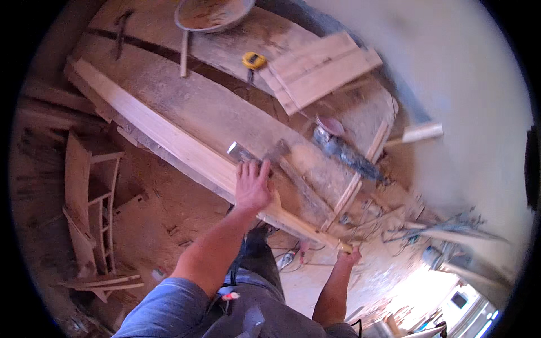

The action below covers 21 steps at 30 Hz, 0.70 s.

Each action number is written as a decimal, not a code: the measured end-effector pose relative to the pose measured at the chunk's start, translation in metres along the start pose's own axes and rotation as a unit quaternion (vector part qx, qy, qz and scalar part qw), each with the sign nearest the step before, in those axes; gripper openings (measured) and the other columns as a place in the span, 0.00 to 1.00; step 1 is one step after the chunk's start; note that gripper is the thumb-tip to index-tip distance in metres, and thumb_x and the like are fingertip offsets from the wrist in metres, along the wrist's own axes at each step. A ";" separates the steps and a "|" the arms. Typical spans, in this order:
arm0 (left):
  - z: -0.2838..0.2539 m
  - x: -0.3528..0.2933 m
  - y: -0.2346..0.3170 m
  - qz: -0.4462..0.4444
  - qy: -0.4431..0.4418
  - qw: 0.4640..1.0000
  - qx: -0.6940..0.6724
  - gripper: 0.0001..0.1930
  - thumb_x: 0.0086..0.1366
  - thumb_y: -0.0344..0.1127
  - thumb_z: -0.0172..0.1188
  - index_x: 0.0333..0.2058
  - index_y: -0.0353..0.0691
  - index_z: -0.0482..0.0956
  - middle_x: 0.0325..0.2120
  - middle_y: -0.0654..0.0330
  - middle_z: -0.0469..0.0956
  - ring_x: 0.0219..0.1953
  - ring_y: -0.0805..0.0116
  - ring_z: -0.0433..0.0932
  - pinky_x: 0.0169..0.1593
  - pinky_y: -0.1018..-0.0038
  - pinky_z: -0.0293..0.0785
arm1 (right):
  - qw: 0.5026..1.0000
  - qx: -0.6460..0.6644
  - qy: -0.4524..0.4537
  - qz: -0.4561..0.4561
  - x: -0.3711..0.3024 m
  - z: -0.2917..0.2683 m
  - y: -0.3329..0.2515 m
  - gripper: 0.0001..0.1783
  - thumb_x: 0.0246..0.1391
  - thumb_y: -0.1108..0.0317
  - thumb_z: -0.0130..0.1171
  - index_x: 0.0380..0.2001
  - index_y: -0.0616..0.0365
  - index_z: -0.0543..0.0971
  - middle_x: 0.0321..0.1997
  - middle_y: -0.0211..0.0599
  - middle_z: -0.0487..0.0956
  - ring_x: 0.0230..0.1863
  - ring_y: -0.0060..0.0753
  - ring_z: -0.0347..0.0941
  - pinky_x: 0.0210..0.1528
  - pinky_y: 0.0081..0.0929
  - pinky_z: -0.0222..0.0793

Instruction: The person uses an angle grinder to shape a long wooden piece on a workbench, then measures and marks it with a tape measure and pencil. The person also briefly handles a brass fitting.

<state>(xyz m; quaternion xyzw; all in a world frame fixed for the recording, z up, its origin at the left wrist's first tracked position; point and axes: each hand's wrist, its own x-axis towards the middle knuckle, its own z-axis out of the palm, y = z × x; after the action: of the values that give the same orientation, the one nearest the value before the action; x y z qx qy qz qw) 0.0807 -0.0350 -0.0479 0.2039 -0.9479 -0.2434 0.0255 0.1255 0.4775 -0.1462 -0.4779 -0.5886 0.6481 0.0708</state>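
A long pale wooden plank (152, 127) lies along the near edge of a dusty workbench (208, 107). My left hand (252, 185) rests flat on top of the plank, fingers spread, just below a hammer (256, 155) with a metal head. My right hand (347, 256) grips the plank's near end. A yellow tape measure (253, 59) sits further up the bench.
A stack of short boards (318, 69) lies at the bench's far right. A metal bowl (211, 14) holds sawdust at the top. A grey dusty tool (344, 151) lies right of the hammer. Wooden frames (90, 208) lean at the left; cables and scraps litter the floor (406, 225).
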 end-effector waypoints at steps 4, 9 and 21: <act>-0.009 -0.005 -0.006 -0.011 -0.020 1.000 -0.011 0.33 0.58 0.41 0.63 0.63 0.42 0.68 0.52 0.45 0.71 0.63 0.42 0.66 0.71 0.45 0.54 | 0.979 0.114 0.110 0.128 -0.002 0.017 -0.014 0.15 0.70 0.59 0.50 0.46 0.63 0.70 0.35 0.42 0.76 0.40 0.47 0.77 0.45 0.51 0.79; -0.005 -0.001 -0.012 -0.004 -0.011 0.999 -0.034 0.32 0.57 0.38 0.62 0.62 0.41 0.69 0.52 0.44 0.71 0.62 0.43 0.67 0.70 0.43 0.55 | 0.977 0.084 0.145 0.135 0.018 0.011 -0.015 0.15 0.69 0.58 0.51 0.46 0.60 0.70 0.38 0.43 0.76 0.42 0.49 0.76 0.47 0.54 0.77; -0.004 0.004 -0.006 -0.014 -0.045 0.999 -0.016 0.34 0.58 0.41 0.61 0.64 0.41 0.67 0.56 0.43 0.69 0.65 0.41 0.64 0.73 0.45 0.49 | 0.988 -0.001 0.112 0.108 0.051 -0.067 -0.016 0.23 0.57 0.55 0.68 0.45 0.64 0.77 0.42 0.50 0.82 0.44 0.53 0.82 0.48 0.49 0.80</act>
<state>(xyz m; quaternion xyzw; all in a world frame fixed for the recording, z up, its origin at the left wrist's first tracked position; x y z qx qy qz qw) 0.0796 -0.0433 -0.0479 0.2054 -0.9413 -0.2674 -0.0172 0.1384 0.5621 -0.1502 -0.6083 -0.5225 0.5939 0.0647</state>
